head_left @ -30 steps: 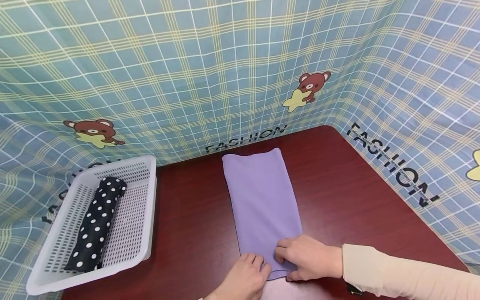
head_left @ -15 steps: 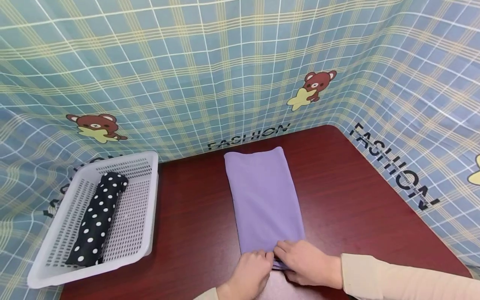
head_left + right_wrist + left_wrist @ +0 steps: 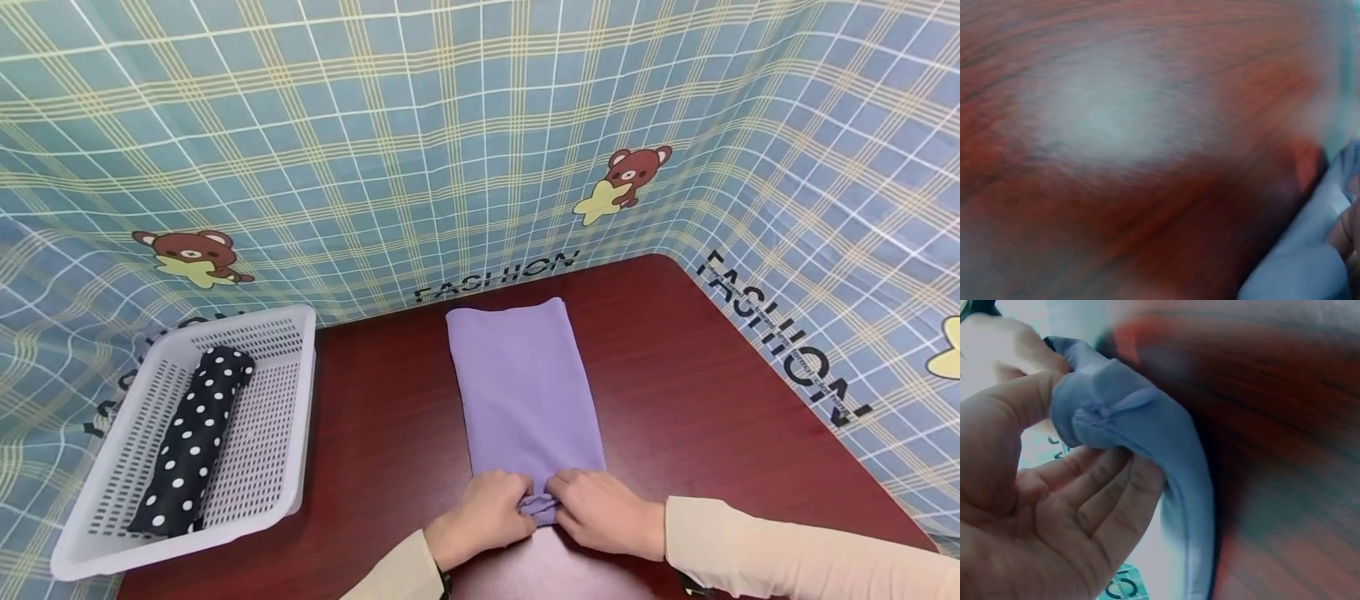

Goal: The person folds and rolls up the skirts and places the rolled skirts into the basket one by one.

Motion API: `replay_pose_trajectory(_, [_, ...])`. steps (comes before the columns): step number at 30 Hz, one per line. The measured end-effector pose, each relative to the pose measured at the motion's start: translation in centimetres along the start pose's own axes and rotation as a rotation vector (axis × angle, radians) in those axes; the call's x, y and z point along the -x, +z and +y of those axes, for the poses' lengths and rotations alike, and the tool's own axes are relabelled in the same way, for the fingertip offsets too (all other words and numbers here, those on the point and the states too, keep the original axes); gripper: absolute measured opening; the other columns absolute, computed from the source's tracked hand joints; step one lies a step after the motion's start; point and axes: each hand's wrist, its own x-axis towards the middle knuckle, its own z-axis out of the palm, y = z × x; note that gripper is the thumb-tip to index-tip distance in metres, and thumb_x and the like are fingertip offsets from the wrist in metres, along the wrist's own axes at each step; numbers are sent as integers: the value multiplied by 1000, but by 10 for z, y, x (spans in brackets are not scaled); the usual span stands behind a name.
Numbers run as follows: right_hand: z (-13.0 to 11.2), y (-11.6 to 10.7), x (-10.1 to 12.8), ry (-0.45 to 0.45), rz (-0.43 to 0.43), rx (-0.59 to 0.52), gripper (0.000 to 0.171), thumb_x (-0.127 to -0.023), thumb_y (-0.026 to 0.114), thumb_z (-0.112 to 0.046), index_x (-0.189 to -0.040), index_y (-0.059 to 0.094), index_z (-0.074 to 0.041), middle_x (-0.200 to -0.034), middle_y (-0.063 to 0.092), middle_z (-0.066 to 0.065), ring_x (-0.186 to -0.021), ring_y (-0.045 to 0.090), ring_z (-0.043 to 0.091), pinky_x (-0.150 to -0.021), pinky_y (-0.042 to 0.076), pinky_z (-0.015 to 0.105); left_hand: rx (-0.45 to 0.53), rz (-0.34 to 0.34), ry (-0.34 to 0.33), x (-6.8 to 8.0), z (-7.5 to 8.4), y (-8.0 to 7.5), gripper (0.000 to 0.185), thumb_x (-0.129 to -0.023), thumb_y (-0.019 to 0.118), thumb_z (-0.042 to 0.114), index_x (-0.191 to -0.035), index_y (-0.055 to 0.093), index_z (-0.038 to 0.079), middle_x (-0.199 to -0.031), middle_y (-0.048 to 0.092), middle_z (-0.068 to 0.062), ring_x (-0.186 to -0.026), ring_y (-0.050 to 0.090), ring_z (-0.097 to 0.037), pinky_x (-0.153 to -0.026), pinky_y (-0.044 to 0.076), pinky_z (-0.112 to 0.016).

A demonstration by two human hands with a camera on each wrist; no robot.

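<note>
A folded purple cloth [image 3: 525,383] lies lengthwise on the dark red table [image 3: 382,417] in the head view. Its near end is rolled into a thick, bunched edge. My left hand [image 3: 487,515] grips the left part of that roll, thumb against fingers. On the right part, my right hand [image 3: 606,510] pinches the same roll, close beside the left. The left wrist view shows the rolled cloth [image 3: 1129,412] between thumb and fingers, looking bluish there. Only a corner of the cloth [image 3: 1297,275] and a bit of the right fingers show in the right wrist view.
A white perforated basket [image 3: 300,450] stands at the left of the table. Inside it lies a rolled black cloth with white dots [image 3: 191,442]. A plaid curtain [image 3: 375,150] hangs along the back and right table edges.
Both hands have moved away from the body with the near end, turning it into a roll. The flat part of the cloth is shorter. The basket has stayed in place.
</note>
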Motion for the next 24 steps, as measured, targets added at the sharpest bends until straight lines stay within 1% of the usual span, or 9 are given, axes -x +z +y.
replay_pose_trajectory(4, [2, 10, -1, -86, 112, 136, 19, -76, 72, -17, -76, 53, -18, -65, 52, -10, -55, 54, 10, -49, 41, 28, 120, -67, -41, -3, -4, -1, 15, -73, 75, 18, -71, 61, 17, -58, 52, 13, -49, 41, 2, -47, 31, -13])
replay_pose_trajectory(7, [6, 16, -7, -108, 139, 180, 20, -76, 71, -15, -71, 52, -18, -59, 54, -9, -49, 54, 11, -46, 40, 29, 105, -57, -32, 2, 1, -1, 17, -74, 75, 15, -86, 63, 13, -66, 62, 7, -54, 52, -3, -49, 38, -17])
replay_pose_trajectory(9, [10, 18, -11, -92, 105, 153, 19, -78, 70, -14, -69, 54, -19, -56, 56, -8, -47, 53, 11, -44, 40, 29, 35, -18, -10, 8, 7, 0, 30, -74, 77, 16, -100, 63, 11, -77, 67, 1, -61, 60, -9, -51, 43, -21])
replay_pose_trajectory(12, [17, 20, -16, -39, 28, 68, 22, -82, 66, -13, -65, 55, -21, -53, 54, -9, -45, 49, 9, -44, 41, 31, -161, 72, 26, 15, 17, 5, 51, -75, 81, 25, -119, 60, 10, -89, 70, -2, -71, 67, -14, -52, 47, -26])
replay_pose_trajectory(15, [24, 20, -21, -10, -42, -22, 24, -84, 62, -12, -64, 55, -22, -50, 48, -11, -45, 41, 5, -46, 40, 29, -321, 174, 49, 17, 21, 11, 49, -79, 80, 26, -121, 60, 10, -81, 69, 1, -65, 66, -12, -46, 44, -24])
replay_pose_trajectory(17, [27, 19, -23, 1, -75, -91, 22, -85, 59, -10, -66, 57, -22, -52, 47, -12, -48, 40, 3, -48, 40, 28, -344, 235, 76, 16, 18, 13, 37, -81, 76, 17, -114, 62, 9, -70, 67, 2, -56, 64, -11, -41, 41, -23])
replay_pose_trajectory(20, [28, 15, -23, 49, -101, -184, 17, -85, 58, -10, -74, 63, -22, -58, 53, -13, -53, 43, 1, -51, 41, 25, -157, 202, 74, 9, 7, 10, 26, -81, 73, 8, -106, 65, 10, -67, 67, 1, -55, 62, -10, -44, 40, -22])
replay_pose_trajectory(22, [27, 10, -20, 69, -60, -174, 11, -85, 60, -12, -84, 65, -23, -69, 59, -14, -62, 50, 0, -57, 45, 24, 50, 114, 40, 1, -3, 7, 22, -81, 71, 6, -103, 67, 9, -70, 67, 2, -59, 58, -7, -51, 41, -20])
replay_pose_trajectory(24, [23, 4, -17, 34, 20, -99, 15, -81, 63, -15, -95, 65, -22, -84, 64, -11, -75, 58, 4, -69, 50, 26, 252, 6, -18, -8, -14, 3, 21, -82, 69, 5, -103, 68, 7, -71, 62, 4, -61, 51, -4, -55, 39, -19])
